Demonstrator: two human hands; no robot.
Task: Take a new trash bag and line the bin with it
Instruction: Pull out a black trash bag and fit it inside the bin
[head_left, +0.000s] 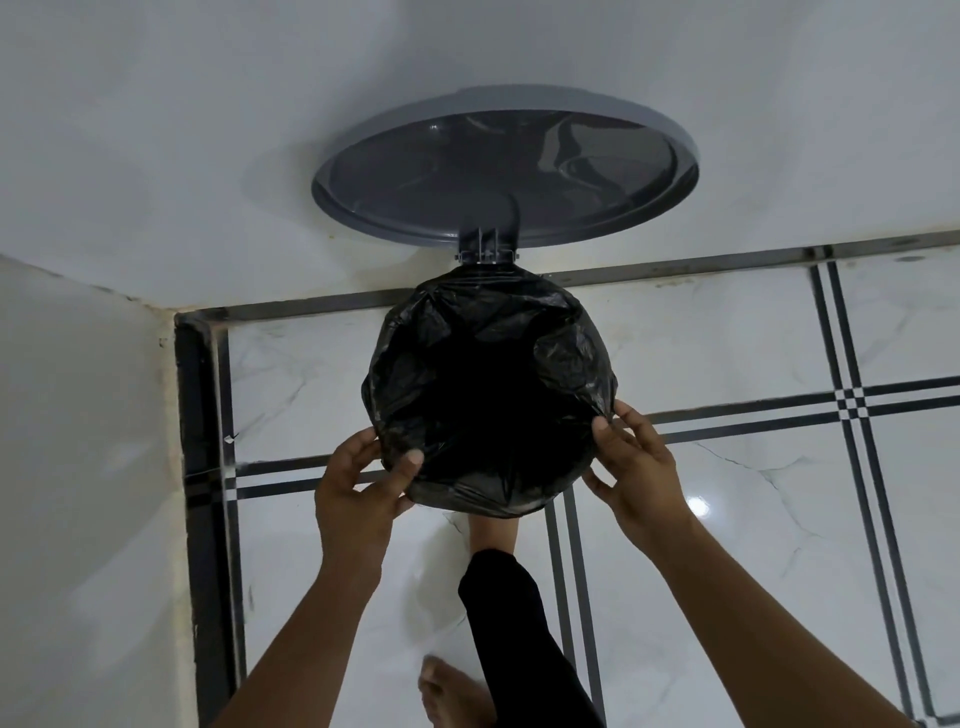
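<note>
White marble-look floor tiles (727, 353), crossed by dark double lines, are seen from above, bounded by a white wall (208, 130) at the back and another wall face at the left, where a dark skirting strip runs along the floor. Set against the back wall is a round pedal bin, its body almost wholly hidden by the black trash bag (488, 395) that lines it; the bag's mouth is spread open and its edge is folded outward over the rim all round, crinkled and glossy. Grey lid (498, 176) is raised on its hinge, underside facing the camera, leaning back toward the wall. Left hand (358, 499) is placed at the near-left rim, thumb hooked over the bag's edge and fingers curled beneath, so the plastic is pinched. Right hand (639, 467) is held at the near-right rim, thumb pressed on the fold and fingers curved round the outside of the plastic. One leg in a black trouser (509, 634) is extended toward the bin's base, its foot partly hidden under the bag; a bare foot (452, 696) is seen at the bottom edge.
</note>
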